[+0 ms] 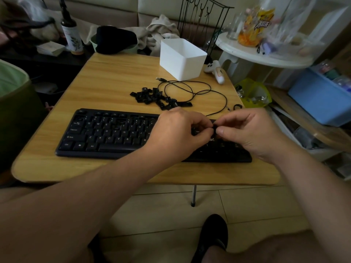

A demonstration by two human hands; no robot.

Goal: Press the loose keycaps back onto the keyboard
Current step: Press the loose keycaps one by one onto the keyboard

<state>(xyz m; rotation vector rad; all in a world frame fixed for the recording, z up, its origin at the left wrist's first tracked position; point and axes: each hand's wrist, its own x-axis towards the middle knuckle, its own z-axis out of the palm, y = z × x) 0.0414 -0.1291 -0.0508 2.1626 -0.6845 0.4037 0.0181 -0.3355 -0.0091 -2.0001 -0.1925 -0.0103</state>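
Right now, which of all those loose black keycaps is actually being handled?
The single keycap pinched between the fingertips of both hands, left hand and right hand, above the keyboard. All the others lie untouched in the pile behind it.

You are seated in a home living space: a small wooden folding desk [106, 80] stands on a tiled floor [163, 215] before a cushioned sofa [117, 12] strewn with crumpled clothing [159, 29]. A white round side table [252, 54] at your right carries a snack bag [256, 25] and glass jars [232, 27]; a blue storage bin [319, 97] and a lotion bottle [72, 35] complete the domestic clutter
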